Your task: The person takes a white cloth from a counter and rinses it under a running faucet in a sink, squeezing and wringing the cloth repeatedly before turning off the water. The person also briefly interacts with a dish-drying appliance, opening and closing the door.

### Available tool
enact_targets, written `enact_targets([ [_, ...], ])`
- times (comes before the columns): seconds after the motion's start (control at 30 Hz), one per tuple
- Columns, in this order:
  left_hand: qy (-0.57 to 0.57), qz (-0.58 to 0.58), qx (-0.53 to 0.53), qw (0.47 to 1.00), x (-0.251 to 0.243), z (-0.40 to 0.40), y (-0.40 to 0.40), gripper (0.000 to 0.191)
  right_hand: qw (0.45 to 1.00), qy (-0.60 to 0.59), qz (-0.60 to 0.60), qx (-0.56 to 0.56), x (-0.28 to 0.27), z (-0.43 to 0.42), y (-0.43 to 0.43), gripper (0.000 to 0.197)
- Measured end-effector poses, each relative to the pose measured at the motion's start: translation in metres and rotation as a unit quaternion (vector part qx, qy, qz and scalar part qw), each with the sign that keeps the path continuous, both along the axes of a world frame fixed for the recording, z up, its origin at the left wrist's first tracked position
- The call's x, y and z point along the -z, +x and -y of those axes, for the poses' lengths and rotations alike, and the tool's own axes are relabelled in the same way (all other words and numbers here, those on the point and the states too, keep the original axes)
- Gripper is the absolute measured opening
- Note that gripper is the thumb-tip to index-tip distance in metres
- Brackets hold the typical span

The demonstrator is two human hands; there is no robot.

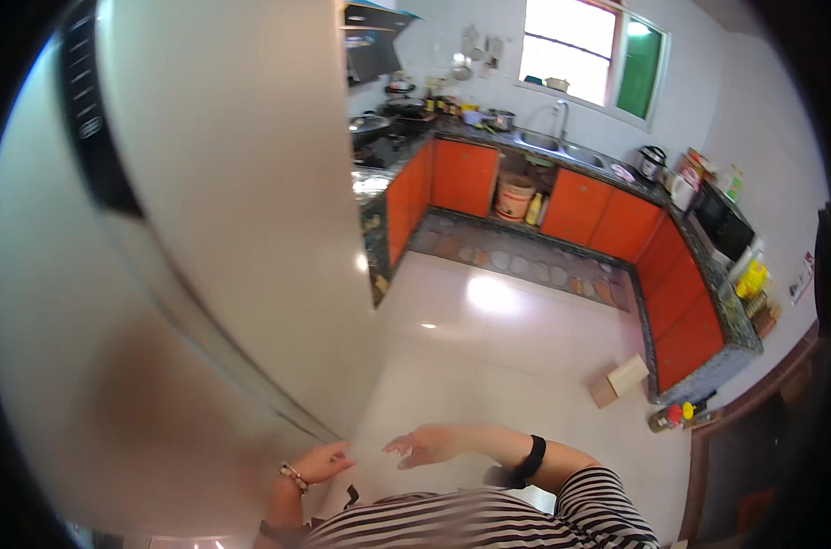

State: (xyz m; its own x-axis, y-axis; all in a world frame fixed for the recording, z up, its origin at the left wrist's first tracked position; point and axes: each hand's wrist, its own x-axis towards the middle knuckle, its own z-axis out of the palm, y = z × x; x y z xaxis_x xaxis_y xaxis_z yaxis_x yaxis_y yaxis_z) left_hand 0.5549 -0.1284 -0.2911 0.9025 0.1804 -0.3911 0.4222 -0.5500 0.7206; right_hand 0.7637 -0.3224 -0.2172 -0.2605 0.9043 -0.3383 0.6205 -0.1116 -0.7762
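Observation:
A tall pale refrigerator (pixel 264 206) with closed doors fills the left side of the view. It has a dark control strip (pixel 89 110) high up and a slanting seam between its doors. My left hand (pixel 323 462), with a beaded bracelet at its wrist, is near the lower end of that seam. Its fingers are loosely bent and I see nothing in them; whether they touch the door I cannot tell. A short gap to the right, my right hand (pixel 425 445) is in front of my body, fingers apart and holding nothing. A black band (pixel 537 453) circles the right forearm.
Beyond the tiled floor (pixel 470 370), orange cabinets (pixel 583 206) run under a dark counter with a double sink (pixel 542 141). A patterned mat (pixel 518 264) lies before them. A cardboard box (pixel 617 381) and a jar (pixel 666 418) are on the floor at right.

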Motion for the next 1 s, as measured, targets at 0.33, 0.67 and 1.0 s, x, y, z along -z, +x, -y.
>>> enact_targets([
  [0.33,0.054,-0.108,0.042,0.992,0.014,-0.109,0.282,0.059,0.964,-0.011,-0.093,0.25,0.019,0.028,0.265,0.047],
  [0.67,0.147,-0.042,0.221,0.963,-0.004,-0.122,0.685,0.051,0.834,-0.032,-0.189,0.517,0.007,0.107,0.51,0.05],
  [1.0,0.092,0.011,0.227,0.969,-0.009,-0.105,0.991,0.054,0.706,-0.059,-0.14,0.692,0.024,0.2,0.769,0.046],
])
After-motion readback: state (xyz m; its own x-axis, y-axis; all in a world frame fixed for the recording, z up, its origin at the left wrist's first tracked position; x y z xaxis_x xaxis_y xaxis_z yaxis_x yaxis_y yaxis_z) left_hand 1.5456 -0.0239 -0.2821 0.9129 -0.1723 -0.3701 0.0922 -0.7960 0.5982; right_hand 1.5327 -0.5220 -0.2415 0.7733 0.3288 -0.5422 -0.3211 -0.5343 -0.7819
